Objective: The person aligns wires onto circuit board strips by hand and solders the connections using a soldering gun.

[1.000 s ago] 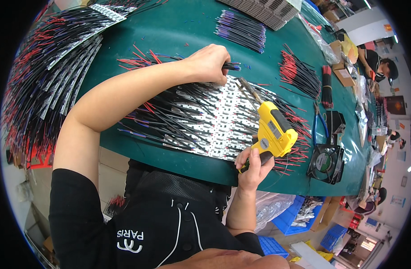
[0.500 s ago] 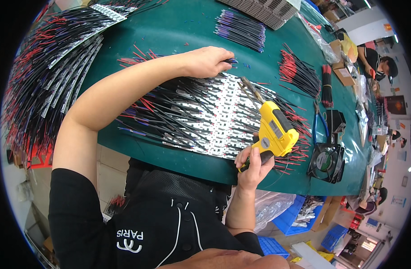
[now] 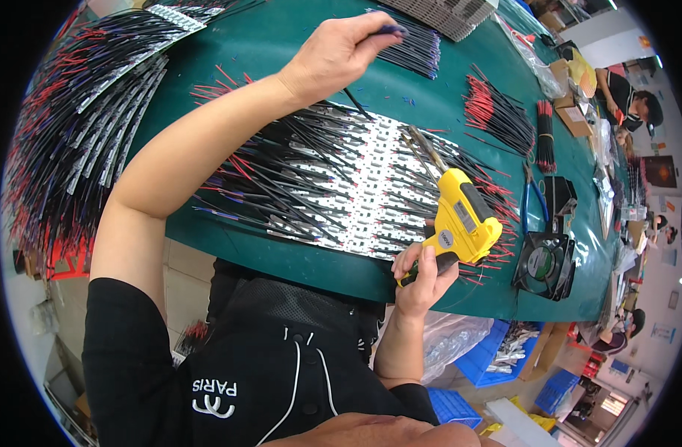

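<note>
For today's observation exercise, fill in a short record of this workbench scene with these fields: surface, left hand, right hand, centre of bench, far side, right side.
surface: green mat on a long bench
left hand: left hand raised, pinching a thin dark wire
right hand: right hand gripping a yellow soldering gun
centre of bench: rows of white strips with black and red leads
far side: bundle of purple-tipped wires
right side: small black fan; red wire bundle
</note>
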Action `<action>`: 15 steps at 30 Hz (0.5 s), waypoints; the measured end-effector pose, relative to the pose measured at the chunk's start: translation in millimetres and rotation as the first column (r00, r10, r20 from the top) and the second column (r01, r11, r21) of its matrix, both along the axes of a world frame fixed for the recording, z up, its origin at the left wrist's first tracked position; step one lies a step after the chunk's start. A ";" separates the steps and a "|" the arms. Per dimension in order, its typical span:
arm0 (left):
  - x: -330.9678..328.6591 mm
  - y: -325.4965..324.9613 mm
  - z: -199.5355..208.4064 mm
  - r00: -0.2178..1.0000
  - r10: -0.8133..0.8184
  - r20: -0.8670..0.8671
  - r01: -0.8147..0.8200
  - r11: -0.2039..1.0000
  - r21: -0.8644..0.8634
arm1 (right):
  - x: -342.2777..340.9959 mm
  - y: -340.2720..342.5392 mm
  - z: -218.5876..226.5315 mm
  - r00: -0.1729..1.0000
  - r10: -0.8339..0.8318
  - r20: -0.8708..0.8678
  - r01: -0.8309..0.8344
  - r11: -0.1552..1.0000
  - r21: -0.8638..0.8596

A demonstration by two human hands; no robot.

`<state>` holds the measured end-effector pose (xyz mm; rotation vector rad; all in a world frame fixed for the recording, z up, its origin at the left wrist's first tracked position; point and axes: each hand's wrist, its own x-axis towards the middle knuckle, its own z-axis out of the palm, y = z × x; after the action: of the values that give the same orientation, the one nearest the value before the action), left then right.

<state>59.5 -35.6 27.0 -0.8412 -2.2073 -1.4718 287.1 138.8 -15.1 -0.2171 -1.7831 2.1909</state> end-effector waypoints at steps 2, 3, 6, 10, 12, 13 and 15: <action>4.3 1.3 1.9 0.993 -0.113 -0.044 0.102 0.974 -0.201 | -0.1 0.5 -2.0 1.000 -0.011 -0.001 0.011 1.000 0.001; 5.3 1.2 2.7 0.971 -0.231 -0.064 0.187 0.898 -0.397 | -0.6 0.8 -2.9 1.000 -0.022 -0.003 0.022 1.000 0.001; -10.9 -15.9 21.9 0.919 -0.069 -0.389 -0.084 0.928 -0.364 | -1.2 -2.2 1.8 1.000 -0.006 -0.007 0.006 1.000 -0.002; -2.7 -29.3 77.9 0.950 0.051 -0.308 -0.142 0.949 -0.283 | -0.5 -1.7 0.6 1.000 -0.024 0.004 0.024 1.000 -0.020; 3.7 -20.4 48.9 0.980 -0.023 -0.196 -0.055 0.922 -0.383 | -1.1 -2.4 -0.2 1.000 -0.011 0.012 0.010 1.000 0.003; 3.0 -16.6 28.4 0.988 -0.145 -0.055 0.112 0.915 -0.388 | -2.5 -2.9 -0.7 1.000 -0.006 0.011 0.006 1.000 0.003; 22.0 -5.8 11.8 0.966 -0.205 0.158 0.256 0.838 -0.482 | -1.7 -0.5 -1.4 1.000 -0.010 0.008 0.010 1.000 0.008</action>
<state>81.5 -41.4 38.8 -1.2585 -2.6973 -1.0518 285.4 138.3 -16.6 -0.2335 -1.7909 2.1785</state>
